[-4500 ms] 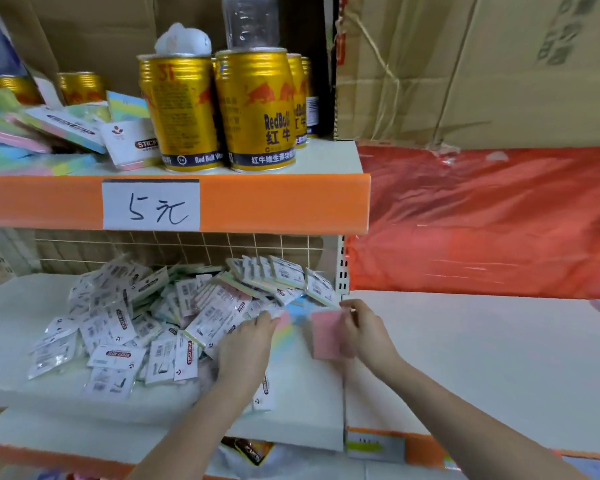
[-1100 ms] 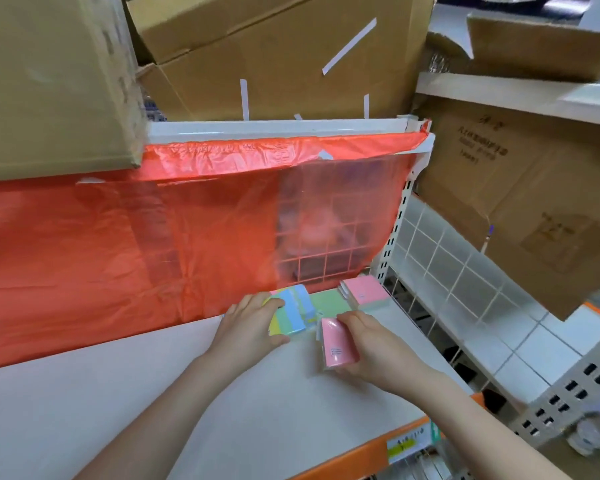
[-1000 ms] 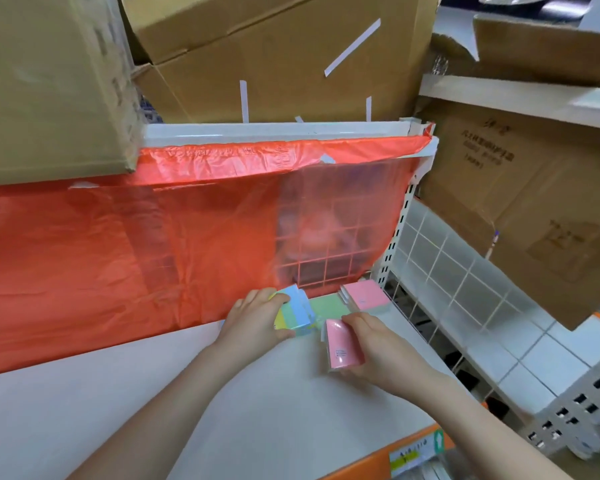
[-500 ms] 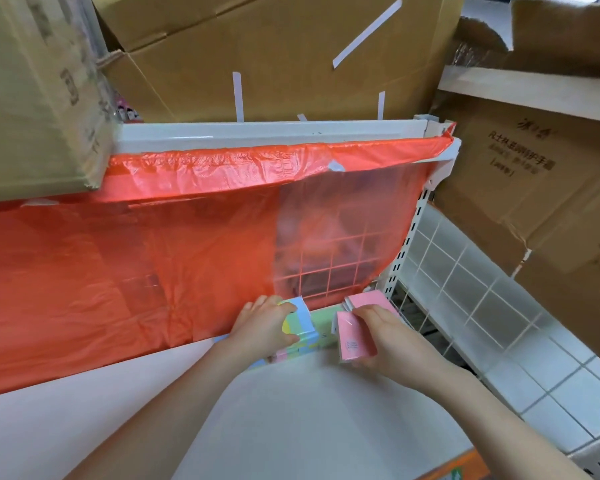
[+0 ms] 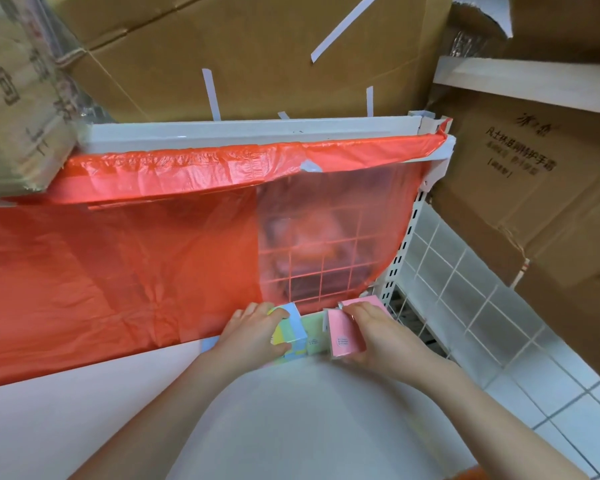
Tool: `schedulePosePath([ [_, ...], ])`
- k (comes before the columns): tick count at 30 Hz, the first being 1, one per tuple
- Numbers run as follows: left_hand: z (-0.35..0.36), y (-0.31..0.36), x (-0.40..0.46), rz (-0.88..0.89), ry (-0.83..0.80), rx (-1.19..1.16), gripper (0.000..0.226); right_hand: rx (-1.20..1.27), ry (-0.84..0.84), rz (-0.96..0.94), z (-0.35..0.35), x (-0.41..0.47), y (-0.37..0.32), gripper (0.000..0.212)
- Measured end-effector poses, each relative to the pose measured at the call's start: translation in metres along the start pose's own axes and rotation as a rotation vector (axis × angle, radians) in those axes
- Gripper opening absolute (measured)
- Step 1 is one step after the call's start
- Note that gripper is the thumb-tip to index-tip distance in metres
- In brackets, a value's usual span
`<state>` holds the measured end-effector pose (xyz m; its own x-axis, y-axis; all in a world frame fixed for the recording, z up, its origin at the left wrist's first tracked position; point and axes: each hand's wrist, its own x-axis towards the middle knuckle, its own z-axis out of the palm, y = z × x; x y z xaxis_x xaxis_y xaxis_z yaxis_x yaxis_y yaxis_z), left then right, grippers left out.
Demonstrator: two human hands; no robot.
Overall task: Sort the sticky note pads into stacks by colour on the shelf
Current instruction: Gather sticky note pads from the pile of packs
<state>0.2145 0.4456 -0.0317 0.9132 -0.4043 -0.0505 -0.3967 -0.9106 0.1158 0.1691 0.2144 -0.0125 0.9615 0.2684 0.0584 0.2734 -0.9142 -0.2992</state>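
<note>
My left hand (image 5: 253,329) grips a multicoloured sticky note pad (image 5: 289,328), tilted up on edge at the back right corner of the white shelf (image 5: 84,410). My right hand (image 5: 378,336) holds a pink pad (image 5: 343,336) upright, just right of it. Between the two lies a green pad (image 5: 313,329) flat on the shelf. Behind my right fingers a pink stack (image 5: 362,301) sits in the corner. A pale blue edge (image 5: 209,342) shows left of my left wrist.
Red plastic sheet (image 5: 118,265) hangs over the wire back grid (image 5: 312,268). Cardboard boxes (image 5: 257,50) sit on the shelf above and to the right (image 5: 534,188). A white perforated upright (image 5: 400,251) and tiled floor (image 5: 499,323) lie at the right.
From the left shelf of packets my view swung to this right corner. Over the last second both hands moved back toward the corner, carrying the multicoloured and pink pads closer to the stacks.
</note>
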Motion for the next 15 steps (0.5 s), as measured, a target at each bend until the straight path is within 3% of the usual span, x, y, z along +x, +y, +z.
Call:
schedulePosePath([
  [5,-0.004,0.007,-0.002,0.040,-0.026,0.045,0.059,0.038,0.026,-0.040,0.001,0.001,0.008,0.079],
  [8,-0.010,0.023,-0.003,0.114,0.073,-0.008,0.056,0.060,0.031,-0.038,0.003,0.000,0.014,0.080],
  [12,-0.013,0.063,-0.004,0.050,0.237,-0.345,0.045,0.135,0.104,-0.053,0.001,-0.002,0.021,0.068],
  [15,-0.004,0.091,0.009,-0.085,0.137,-0.714,0.047,0.209,0.108,-0.039,0.005,-0.006,0.027,0.067],
])
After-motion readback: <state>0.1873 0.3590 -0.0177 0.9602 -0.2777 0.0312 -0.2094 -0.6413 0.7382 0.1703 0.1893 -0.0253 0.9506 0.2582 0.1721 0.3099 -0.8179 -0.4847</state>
